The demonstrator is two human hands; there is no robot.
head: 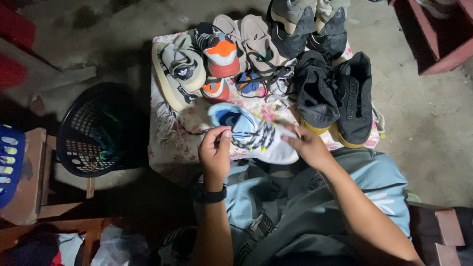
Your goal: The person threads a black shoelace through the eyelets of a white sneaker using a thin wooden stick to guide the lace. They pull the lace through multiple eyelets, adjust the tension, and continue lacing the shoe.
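Both hands lacing a white and light-blue mesh sneaker [253, 135] on the lap's edge

The sneaker lies tilted against the near edge of the floral-print cloth [170, 143], nearer than the pair of black canvas shoes with yellow soles [335, 96]; the left hand [215, 152] pinches something thin at the sneaker's heel end, probably a lace; the right hand [308, 144] clasps the toe end, fingers curled on the upper; to do this well, I judge the right should pin the shoe flat while the left draws the lace evenly; a black plastic basket [91, 133] sits left of the cloth.
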